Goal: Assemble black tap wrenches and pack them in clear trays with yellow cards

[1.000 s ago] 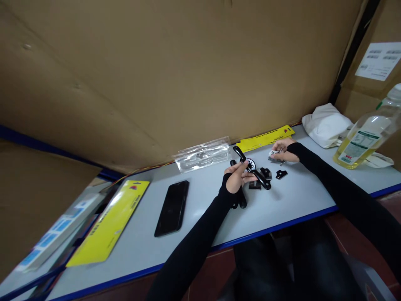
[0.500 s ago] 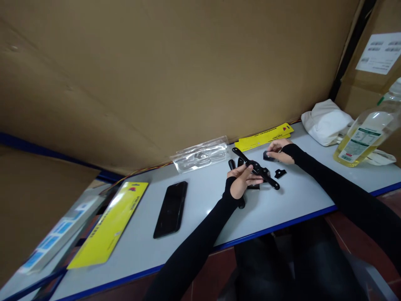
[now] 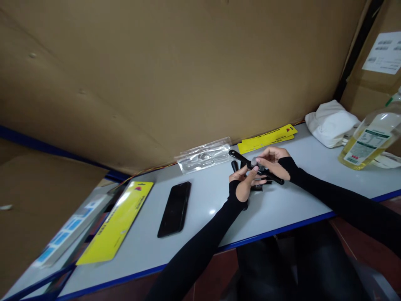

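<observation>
A black two-handled tool (image 3: 238, 157) is held above the table, slanting from upper left to lower right. My left hand (image 3: 244, 182) grips its middle from the left, thumb on top. At the tool's centre, my right hand (image 3: 273, 161) has its fingers pinched on a small greyish piece (image 3: 254, 161), partly hidden by the fingers. Beneath the hands lie more black parts (image 3: 257, 188), mostly covered. A black handle end (image 3: 234, 166) shows just left of my left hand's fingers.
Left of the hands lie a black phone (image 3: 174, 209) and a yellow card (image 3: 115, 223). Behind are clear plastic packaging (image 3: 205, 156) and yellow cards (image 3: 266, 139). At right stand a bottle of yellow liquid (image 3: 365, 144) and a white bag (image 3: 332, 123). A blue-white box (image 3: 72, 230) is far left.
My right hand has moved left from the tabletop to the middle of the tool, bringing the small piece with it. My left hand still holds the tool.
</observation>
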A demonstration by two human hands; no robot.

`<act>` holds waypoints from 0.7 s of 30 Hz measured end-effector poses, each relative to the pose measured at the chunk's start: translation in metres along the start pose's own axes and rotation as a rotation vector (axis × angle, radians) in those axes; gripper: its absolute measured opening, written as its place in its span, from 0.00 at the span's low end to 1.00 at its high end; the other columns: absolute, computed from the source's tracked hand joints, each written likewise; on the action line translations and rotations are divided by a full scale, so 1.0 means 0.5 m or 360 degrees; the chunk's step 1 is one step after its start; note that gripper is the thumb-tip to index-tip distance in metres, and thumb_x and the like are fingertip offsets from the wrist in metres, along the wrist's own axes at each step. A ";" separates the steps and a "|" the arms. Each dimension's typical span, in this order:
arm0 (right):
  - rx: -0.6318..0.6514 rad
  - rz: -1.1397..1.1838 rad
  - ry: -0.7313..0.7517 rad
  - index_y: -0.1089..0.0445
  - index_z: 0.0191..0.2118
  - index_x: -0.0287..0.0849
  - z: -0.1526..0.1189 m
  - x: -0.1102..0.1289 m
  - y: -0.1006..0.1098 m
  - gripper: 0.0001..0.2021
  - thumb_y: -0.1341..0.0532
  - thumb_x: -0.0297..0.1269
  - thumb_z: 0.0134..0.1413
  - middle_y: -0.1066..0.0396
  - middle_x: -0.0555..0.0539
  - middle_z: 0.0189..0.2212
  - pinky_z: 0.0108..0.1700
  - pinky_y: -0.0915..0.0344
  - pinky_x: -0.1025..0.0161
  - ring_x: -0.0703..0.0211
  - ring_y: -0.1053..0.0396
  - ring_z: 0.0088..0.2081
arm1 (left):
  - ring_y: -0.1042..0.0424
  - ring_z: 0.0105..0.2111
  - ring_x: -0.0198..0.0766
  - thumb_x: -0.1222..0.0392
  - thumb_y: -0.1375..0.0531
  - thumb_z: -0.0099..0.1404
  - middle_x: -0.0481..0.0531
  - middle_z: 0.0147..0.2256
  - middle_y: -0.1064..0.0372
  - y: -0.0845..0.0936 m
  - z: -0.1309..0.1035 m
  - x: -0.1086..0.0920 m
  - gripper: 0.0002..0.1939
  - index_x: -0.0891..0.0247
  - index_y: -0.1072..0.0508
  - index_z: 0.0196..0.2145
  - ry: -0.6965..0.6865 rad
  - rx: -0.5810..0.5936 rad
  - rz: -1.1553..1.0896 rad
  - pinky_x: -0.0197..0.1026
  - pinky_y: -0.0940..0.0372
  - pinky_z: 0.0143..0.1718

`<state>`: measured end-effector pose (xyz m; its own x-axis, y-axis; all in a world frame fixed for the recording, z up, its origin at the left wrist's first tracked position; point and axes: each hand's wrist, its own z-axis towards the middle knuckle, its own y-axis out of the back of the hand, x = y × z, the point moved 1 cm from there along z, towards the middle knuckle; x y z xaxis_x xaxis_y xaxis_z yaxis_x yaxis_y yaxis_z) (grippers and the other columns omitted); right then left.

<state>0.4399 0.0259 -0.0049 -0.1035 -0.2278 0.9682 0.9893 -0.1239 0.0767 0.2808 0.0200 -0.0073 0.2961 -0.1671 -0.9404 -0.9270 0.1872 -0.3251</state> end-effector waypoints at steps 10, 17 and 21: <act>0.0071 -0.0139 0.0070 0.29 0.32 0.43 -0.011 -0.001 -0.011 0.18 0.30 0.54 0.53 0.24 0.47 0.31 0.29 0.35 0.65 0.61 0.30 0.30 | 0.19 0.27 0.46 0.45 0.22 0.46 0.52 0.26 0.24 -0.001 -0.003 -0.008 0.28 0.68 0.21 0.37 0.0005 -0.0087 0.0047 0.40 0.25 0.23; 0.0566 0.0046 -0.0191 0.26 0.44 0.40 -0.002 0.008 0.023 0.21 0.28 0.51 0.51 0.26 0.49 0.32 0.22 0.34 0.69 0.63 0.29 0.29 | 0.21 0.22 0.47 0.48 0.23 0.44 0.52 0.20 0.27 0.012 0.009 -0.016 0.26 0.69 0.23 0.33 0.0002 -0.0173 0.0066 0.37 0.32 0.17; 0.0550 0.0074 -0.0193 0.26 0.44 0.40 0.001 0.006 0.025 0.22 0.26 0.50 0.48 0.26 0.49 0.32 0.17 0.36 0.71 0.64 0.31 0.27 | 0.21 0.23 0.49 0.46 0.24 0.47 0.54 0.20 0.28 0.013 0.011 -0.016 0.27 0.70 0.22 0.35 0.0027 -0.0149 0.0098 0.39 0.31 0.18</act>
<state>0.4521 0.0240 -0.0009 -0.0654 -0.1070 0.9921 0.9711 0.2219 0.0879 0.2736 0.0280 -0.0025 0.2347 -0.1745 -0.9563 -0.9610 0.1065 -0.2553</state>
